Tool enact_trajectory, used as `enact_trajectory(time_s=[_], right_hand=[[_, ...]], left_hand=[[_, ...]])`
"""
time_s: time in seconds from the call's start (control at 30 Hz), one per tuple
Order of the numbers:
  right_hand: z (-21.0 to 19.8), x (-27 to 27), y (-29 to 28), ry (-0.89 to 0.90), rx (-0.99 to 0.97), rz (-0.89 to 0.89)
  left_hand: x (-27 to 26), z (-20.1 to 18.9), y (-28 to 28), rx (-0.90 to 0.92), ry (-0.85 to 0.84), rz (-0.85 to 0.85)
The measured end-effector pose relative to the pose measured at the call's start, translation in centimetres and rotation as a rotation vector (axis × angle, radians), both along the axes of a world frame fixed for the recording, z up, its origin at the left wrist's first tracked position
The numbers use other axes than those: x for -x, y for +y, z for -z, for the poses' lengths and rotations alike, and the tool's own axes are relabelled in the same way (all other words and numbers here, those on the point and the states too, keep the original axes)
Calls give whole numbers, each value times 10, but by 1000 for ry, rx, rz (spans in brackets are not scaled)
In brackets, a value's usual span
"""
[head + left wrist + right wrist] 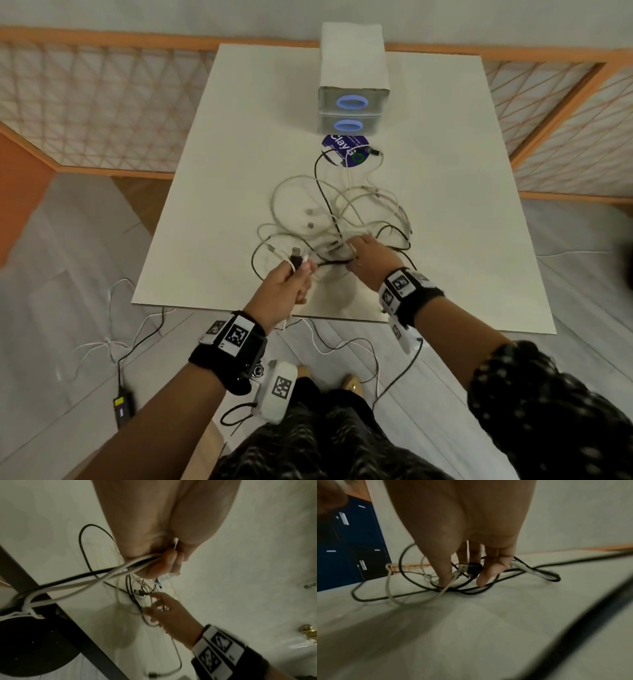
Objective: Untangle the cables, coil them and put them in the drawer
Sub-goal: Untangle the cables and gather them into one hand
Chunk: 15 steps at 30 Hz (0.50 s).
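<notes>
A tangle of white and black cables (346, 209) lies in the middle of the white table (222, 171). My left hand (298, 270) is raised near the front edge and grips a bundle of white and black cables (96, 577), with a black USB plug (296, 255) sticking out above the fingers. My right hand (356, 253) reaches down into the near side of the tangle. A black USB plug (474, 568) sits between its thumb and fingers (488, 577), which curl round it. The grey two-drawer unit (352, 78) stands at the far edge with both drawers closed.
A round blue sticker (346, 149) lies in front of the drawer unit, under a cable end. More cables (342, 346) trail on the floor below the table's front edge, along with a black power adapter (121, 409). Orange lattice railings (102, 102) surround the table.
</notes>
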State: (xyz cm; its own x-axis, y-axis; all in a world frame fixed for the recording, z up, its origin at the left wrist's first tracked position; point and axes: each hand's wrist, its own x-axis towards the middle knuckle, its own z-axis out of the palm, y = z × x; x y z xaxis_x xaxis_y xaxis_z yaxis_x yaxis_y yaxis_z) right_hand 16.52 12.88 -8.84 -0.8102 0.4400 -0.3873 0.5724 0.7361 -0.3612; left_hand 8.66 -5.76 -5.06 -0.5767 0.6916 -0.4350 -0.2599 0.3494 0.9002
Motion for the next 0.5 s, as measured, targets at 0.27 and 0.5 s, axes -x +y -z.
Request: enact_trajectory(time_s=[0.27, 0.5], right_hand=[[15, -38, -4, 55, 50, 114], [21, -49, -17, 149, 165, 196]], left_hand=[[3, 29, 18, 192, 2, -105], [-4, 44, 68, 431, -75, -179]])
